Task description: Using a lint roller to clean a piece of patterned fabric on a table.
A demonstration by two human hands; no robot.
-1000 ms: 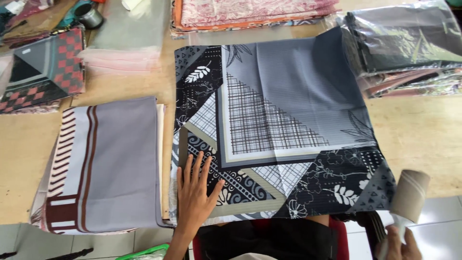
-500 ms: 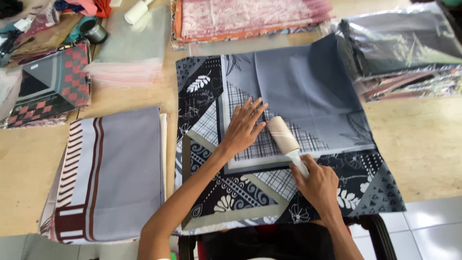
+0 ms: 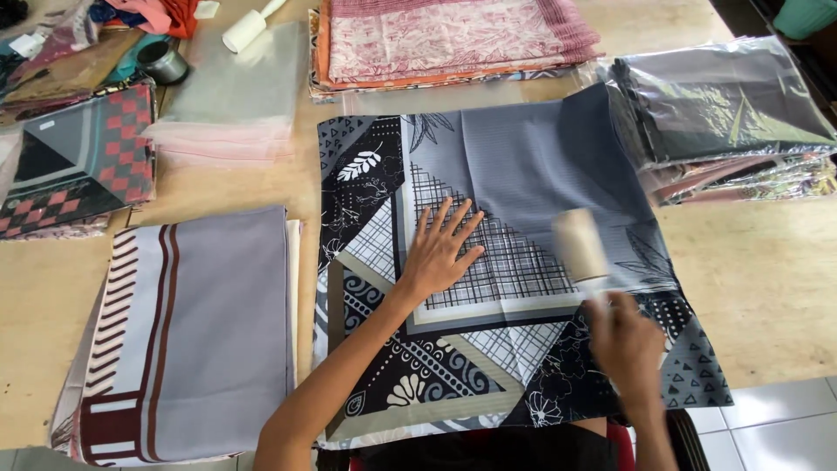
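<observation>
Bunching is the likely fault: the grey, black and white patterned folded cloth [image 3: 514, 262] could be dragged into creases if the pale cylindrical lint roller [image 3: 580, 246] is pushed too hard. It is pinned mid-table by the left hand [image 3: 440, 253], fingers splayed flat. The roller's handle is gripped in the blurred right hand [image 3: 626, 344].

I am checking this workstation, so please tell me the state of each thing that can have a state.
Left hand: flat, fingers spread, pressing on the patterned cloth.
Right hand: closed on the lint roller's handle.
Lint roller: on the cloth, blurred.
Patterned cloth: spread flat on the table.
Grey striped cloth: folded, lying flat.
Bagged cloths: stacked, wrapped in clear plastic.
Second roller: lying unused.
</observation>
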